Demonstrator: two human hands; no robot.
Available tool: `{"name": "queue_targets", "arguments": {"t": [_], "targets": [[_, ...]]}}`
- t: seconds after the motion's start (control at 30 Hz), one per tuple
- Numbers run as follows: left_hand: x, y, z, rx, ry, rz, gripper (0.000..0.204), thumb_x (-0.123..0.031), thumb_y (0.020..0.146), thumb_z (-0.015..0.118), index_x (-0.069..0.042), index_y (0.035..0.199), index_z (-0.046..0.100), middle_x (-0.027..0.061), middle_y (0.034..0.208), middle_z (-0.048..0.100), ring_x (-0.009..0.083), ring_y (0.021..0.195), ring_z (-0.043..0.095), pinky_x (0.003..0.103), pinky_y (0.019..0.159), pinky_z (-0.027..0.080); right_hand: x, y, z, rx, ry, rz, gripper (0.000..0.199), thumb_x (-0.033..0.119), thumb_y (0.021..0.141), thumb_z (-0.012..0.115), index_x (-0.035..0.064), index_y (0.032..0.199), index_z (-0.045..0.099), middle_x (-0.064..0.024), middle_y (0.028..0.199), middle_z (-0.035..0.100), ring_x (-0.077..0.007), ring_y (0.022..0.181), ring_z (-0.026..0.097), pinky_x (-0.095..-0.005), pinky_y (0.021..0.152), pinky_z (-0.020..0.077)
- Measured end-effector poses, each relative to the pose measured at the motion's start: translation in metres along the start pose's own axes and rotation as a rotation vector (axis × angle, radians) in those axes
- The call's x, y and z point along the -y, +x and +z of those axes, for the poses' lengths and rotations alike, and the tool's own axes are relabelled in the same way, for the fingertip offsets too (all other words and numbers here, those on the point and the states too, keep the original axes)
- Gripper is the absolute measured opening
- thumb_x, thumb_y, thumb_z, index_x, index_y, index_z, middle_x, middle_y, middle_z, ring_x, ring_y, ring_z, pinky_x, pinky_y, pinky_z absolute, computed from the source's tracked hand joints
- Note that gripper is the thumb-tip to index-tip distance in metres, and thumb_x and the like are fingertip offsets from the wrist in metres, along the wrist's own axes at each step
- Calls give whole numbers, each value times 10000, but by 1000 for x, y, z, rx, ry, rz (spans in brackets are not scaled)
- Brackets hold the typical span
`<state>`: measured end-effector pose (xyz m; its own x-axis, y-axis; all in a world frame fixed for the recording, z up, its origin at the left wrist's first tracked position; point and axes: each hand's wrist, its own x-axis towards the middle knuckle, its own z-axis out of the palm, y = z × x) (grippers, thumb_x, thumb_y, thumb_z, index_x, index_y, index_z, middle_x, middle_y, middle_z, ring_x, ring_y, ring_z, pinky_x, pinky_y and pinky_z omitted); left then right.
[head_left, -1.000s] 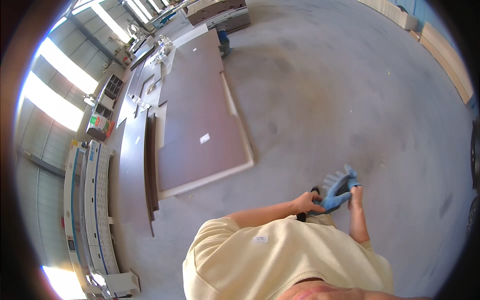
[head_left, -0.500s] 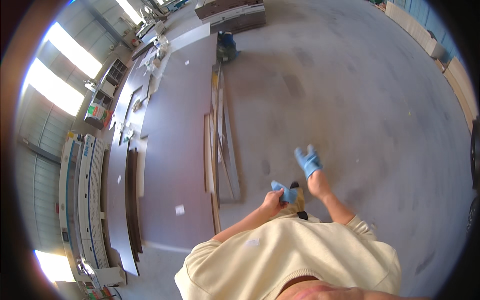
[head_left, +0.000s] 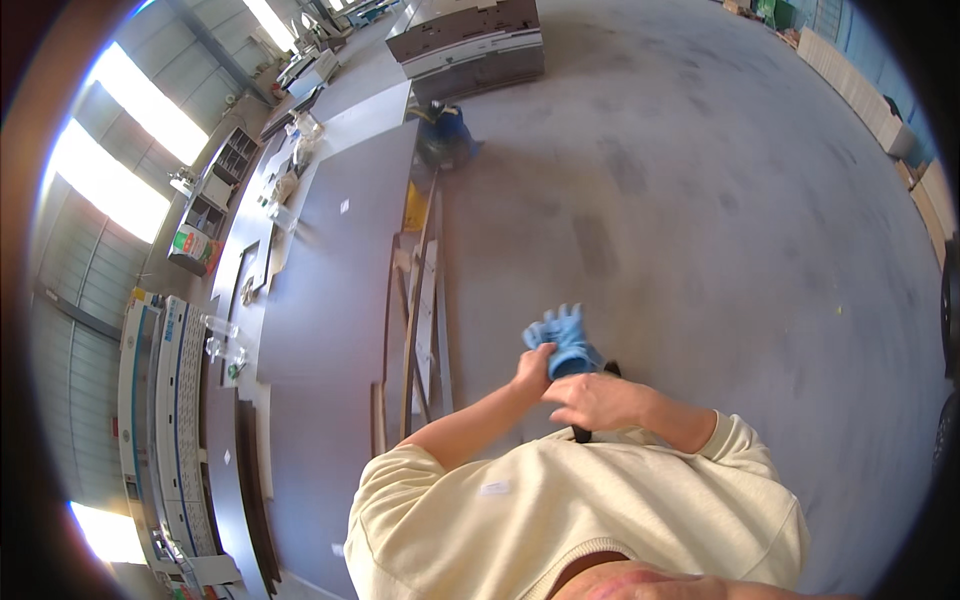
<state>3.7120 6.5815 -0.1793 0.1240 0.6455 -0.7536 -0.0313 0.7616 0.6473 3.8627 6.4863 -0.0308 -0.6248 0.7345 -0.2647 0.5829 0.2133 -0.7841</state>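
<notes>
Blue work gloves are bunched together in front of my body, fingers pointing away from me and a cuff opening facing back. My left hand is closed on them at their left side, the thumb pressed against the cuff. Just below the cuff is my right hand, bare, back upward, with its fingers stretched toward the left and apart. It lies close to the cuff; whether it touches the glove cannot be made out.
Left of me, large dark panels lie stacked, with long strips leaning along their edge. A blue-and-dark container stands at the far end. Another panel stack is beyond it. Grey floor stretches to the right.
The glove that was on my right hand is off, and that hand is bare. It has come back and left to beside my left hand, which now holds the gloves a little farther forward.
</notes>
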Motion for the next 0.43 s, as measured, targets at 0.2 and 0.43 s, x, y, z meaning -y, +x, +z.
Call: {"name": "queue_targets", "arguments": {"t": [0.2, 0.43], "targets": [[-187, 131, 23, -94, -34, 54, 366, -381, 974, 703, -60, 1147, 689, 101, 976, 698, 226, 772, 691, 372, 581, 552, 36, 29, -253, 157, 351, -1071, 521, 261, 1005, 712, 26, 1454, 593, -199, 1514, 589, -307, 1378, 587, -422, 1132, 488], [-336, 255, -29, -271, -140, 114, 397, -384, 975, 718, -43, 1171, 669, 77, 956, 710, 193, 713, 690, 351, 535, 526, 14, 176, -387, 606, -134, -1158, 611, 448, 966, 778, 57, 1394, 584, -183, 1464, 596, -365, 1311, 615, -490, 1056, 548]]}}
